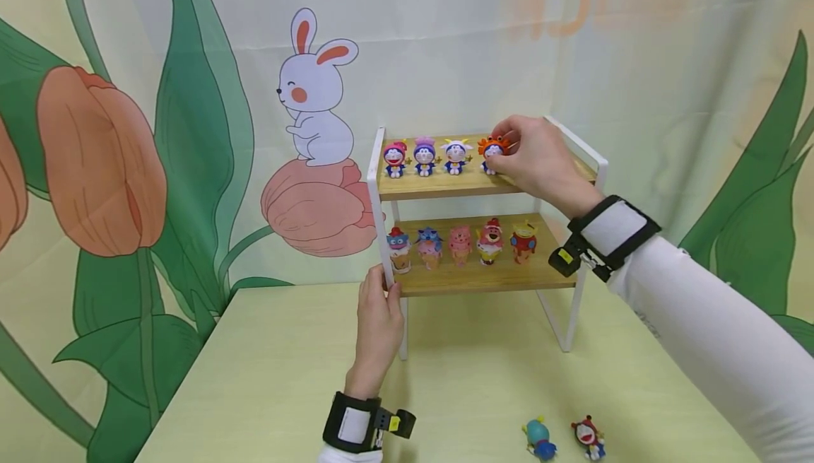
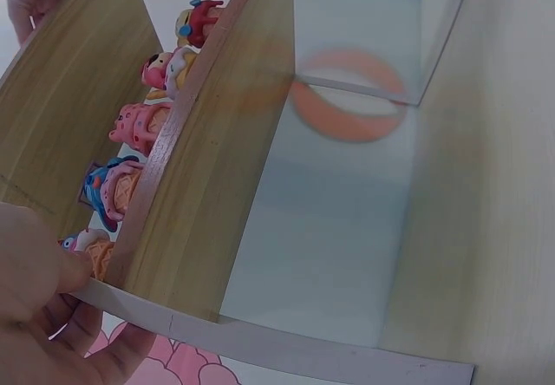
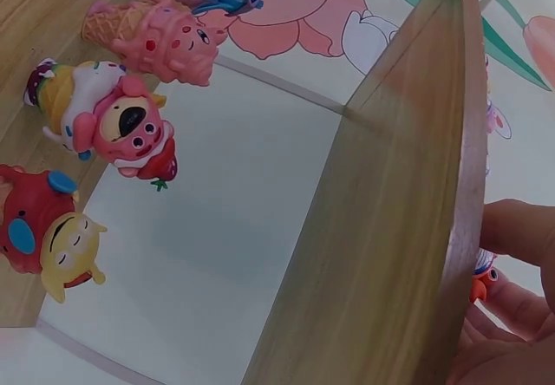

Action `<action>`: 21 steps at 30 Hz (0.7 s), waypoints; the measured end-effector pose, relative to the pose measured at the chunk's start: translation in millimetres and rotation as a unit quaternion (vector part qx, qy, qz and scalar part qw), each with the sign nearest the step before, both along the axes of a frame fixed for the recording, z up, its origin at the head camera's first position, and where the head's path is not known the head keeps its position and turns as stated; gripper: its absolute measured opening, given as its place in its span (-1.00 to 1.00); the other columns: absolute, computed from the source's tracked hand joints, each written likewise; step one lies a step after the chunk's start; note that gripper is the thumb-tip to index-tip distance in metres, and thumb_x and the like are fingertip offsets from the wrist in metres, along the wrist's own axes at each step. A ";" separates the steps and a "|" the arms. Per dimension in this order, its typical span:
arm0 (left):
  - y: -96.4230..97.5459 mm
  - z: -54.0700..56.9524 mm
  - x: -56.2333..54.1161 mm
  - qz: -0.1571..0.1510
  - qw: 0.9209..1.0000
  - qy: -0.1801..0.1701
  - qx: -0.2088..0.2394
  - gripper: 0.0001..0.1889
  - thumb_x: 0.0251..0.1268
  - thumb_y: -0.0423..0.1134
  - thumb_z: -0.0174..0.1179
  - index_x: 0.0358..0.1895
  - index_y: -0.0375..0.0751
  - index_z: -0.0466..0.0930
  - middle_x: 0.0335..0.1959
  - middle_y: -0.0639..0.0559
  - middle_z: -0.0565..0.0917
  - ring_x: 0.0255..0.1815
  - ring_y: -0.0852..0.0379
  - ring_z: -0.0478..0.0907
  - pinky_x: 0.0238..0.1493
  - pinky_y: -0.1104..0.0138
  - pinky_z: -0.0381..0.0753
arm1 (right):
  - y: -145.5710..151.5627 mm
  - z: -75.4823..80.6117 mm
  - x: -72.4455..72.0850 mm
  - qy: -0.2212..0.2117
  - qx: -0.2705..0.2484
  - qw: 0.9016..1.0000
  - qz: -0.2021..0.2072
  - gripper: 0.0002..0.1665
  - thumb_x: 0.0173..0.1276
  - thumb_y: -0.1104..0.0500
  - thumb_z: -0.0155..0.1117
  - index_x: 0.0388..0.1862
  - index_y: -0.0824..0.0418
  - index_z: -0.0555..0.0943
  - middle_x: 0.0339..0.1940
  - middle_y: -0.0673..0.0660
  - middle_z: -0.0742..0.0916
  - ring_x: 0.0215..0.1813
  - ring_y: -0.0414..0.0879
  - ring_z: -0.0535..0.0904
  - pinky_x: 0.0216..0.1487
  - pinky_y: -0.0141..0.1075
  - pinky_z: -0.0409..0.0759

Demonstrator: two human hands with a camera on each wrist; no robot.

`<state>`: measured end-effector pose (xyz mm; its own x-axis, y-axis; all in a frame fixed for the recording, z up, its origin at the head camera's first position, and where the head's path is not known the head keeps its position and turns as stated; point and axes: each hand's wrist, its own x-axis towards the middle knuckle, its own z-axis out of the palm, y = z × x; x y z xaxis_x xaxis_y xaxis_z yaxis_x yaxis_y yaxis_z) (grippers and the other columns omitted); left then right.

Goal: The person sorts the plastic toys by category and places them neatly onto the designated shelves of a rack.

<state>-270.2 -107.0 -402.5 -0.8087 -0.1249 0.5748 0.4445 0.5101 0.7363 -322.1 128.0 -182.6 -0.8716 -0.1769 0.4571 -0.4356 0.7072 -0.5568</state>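
On the upper board of a two-tier shelf point(image 1: 470, 280), my right hand point(image 1: 540, 160) pinches a small blue-and-white figurine with an orange crab hat point(image 1: 492, 155). That figurine stands at the right end of a row beside a red-hooded figurine point(image 1: 395, 159), a purple-hatted one point(image 1: 425, 157) and a white-horned one point(image 1: 455, 157). My left hand point(image 1: 379, 321) grips the shelf's white left post at the lower board. In the right wrist view, only a sliver of the crab figurine point(image 3: 479, 288) shows past the board, by my right hand point(image 3: 520, 307).
Several ice-cream-cone figurines, including a pink one point(image 1: 460, 244) and a red one with yellow ears point(image 1: 523, 242), stand on the lower board. A teal figurine point(image 1: 539, 439) and a red-hooded one point(image 1: 588, 437) lie on the table point(image 1: 273, 378). A printed curtain point(image 1: 445, 39) hangs behind.
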 end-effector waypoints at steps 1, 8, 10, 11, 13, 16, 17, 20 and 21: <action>0.0 -0.2 -0.2 0.000 1.000 0.000 0.000 -0.69 0.47 -0.46 0.01 0.21 -0.36 0.34 -0.02 -0.19 0.51 0.01 -0.02 0.44 -0.08 0.18 0.57 | -0.1 -0.4 -0.7 0.000 0.000 1.000 -0.001 -0.62 0.29 0.22 0.33 0.06 0.32 0.55 -0.08 0.27 0.69 -0.06 0.09 0.58 -0.02 -0.09 0.48; -0.6 -1.1 -1.5 0.002 1.000 0.003 -0.001 -0.70 0.46 -0.47 0.01 0.19 -0.38 0.34 -0.04 -0.21 0.51 -0.01 -0.03 0.45 -0.10 0.18 0.57 | -2.3 -1.0 -3.1 -0.001 0.001 1.000 -0.003 -0.60 0.29 0.23 0.33 0.08 0.32 0.54 -0.03 0.26 0.67 -0.01 0.09 0.55 0.03 -0.07 0.48; -0.8 -1.3 -1.7 0.002 1.000 0.003 -0.002 -0.70 0.46 -0.47 0.01 0.19 -0.38 0.34 -0.05 -0.21 0.51 -0.01 -0.03 0.45 -0.10 0.18 0.57 | -2.9 -1.0 -3.8 -0.001 0.005 1.000 -0.005 -0.60 0.29 0.22 0.32 0.09 0.32 0.54 -0.02 0.26 0.67 -0.01 0.09 0.55 0.04 -0.07 0.47; -0.8 -1.3 -1.6 0.002 1.000 0.003 -0.001 -0.70 0.46 -0.47 0.01 0.19 -0.38 0.34 -0.05 -0.21 0.51 -0.01 -0.03 0.45 -0.10 0.18 0.58 | -3.2 -0.9 -3.9 0.000 0.007 1.000 -0.006 -0.60 0.29 0.22 0.32 0.09 0.32 0.55 -0.02 0.26 0.67 -0.01 0.09 0.55 0.03 -0.07 0.48; -0.9 -1.4 -1.7 0.001 1.000 0.003 -0.001 -0.70 0.46 -0.47 0.01 0.19 -0.38 0.34 -0.05 -0.21 0.51 -0.01 -0.03 0.45 -0.10 0.18 0.58 | -3.9 -0.7 -4.5 0.002 0.011 1.000 -0.008 -0.60 0.30 0.22 0.32 0.09 0.32 0.55 -0.02 0.26 0.67 -0.02 0.09 0.55 0.03 -0.08 0.48; -0.8 -1.4 -1.3 0.000 1.000 0.003 0.000 -0.70 0.46 -0.47 0.01 0.19 -0.37 0.34 -0.04 -0.21 0.51 -0.01 -0.03 0.45 -0.09 0.18 0.58 | -4.8 0.0 -4.7 0.006 0.019 1.000 -0.011 -0.59 0.31 0.21 0.31 0.10 0.33 0.55 -0.01 0.27 0.67 -0.03 0.09 0.55 0.01 -0.08 0.48; -0.6 -1.3 -1.2 0.000 1.000 0.003 0.000 -0.70 0.45 -0.47 0.02 0.19 -0.37 0.34 -0.04 -0.21 0.51 -0.01 -0.03 0.45 -0.09 0.18 0.58 | -5.1 0.2 -4.6 0.006 0.022 1.000 -0.011 -0.58 0.31 0.20 0.31 0.11 0.33 0.55 -0.01 0.27 0.67 -0.03 0.08 0.55 0.01 -0.08 0.48; -0.4 -1.1 -0.9 0.000 1.000 0.003 0.000 -0.69 0.45 -0.47 0.02 0.19 -0.37 0.34 -0.03 -0.21 0.52 -0.01 -0.04 0.46 -0.07 0.16 0.58 | -5.7 0.5 -4.1 0.004 0.027 1.000 -0.014 -0.57 0.32 0.20 0.30 0.13 0.33 0.54 0.01 0.26 0.66 -0.03 0.08 0.54 0.00 -0.08 0.48; -0.3 -0.9 -0.7 0.000 1.000 0.002 0.000 -0.69 0.45 -0.47 0.02 0.20 -0.37 0.34 -0.03 -0.21 0.52 0.00 -0.04 0.46 -0.07 0.16 0.58 | -5.7 0.5 -3.9 0.003 0.027 1.000 -0.015 -0.56 0.32 0.20 0.30 0.14 0.33 0.54 0.01 0.26 0.66 -0.02 0.08 0.54 0.00 -0.08 0.47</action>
<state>-271.0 -107.3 -403.4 -0.8067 -0.1243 0.5777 0.4474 0.5102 0.7345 -326.0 122.3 -182.1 -0.8742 -0.1759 0.4525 -0.4171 0.7492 -0.5145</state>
